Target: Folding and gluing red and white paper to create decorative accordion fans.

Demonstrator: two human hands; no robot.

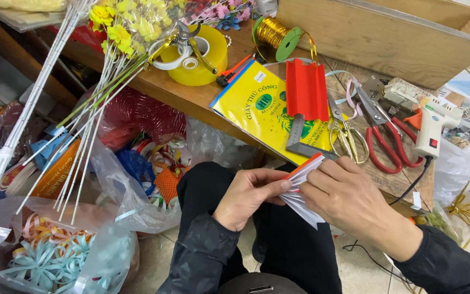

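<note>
Both hands hold a small folded piece of paper, white on the underside with a red-orange edge, above my lap. My left hand pinches its left side with fingers and thumb. My right hand covers its right side, fingers pressed on the pleated folds. A second pleated red paper lies on a yellow paper pack on the wooden table just beyond my hands.
On the table lie a metal square ruler, gold scissors, red-handled scissors, a white glue gun, a gold wire spool and yellow tape rolls. Artificial flower stems lean left; bags of ribbon sit on the floor.
</note>
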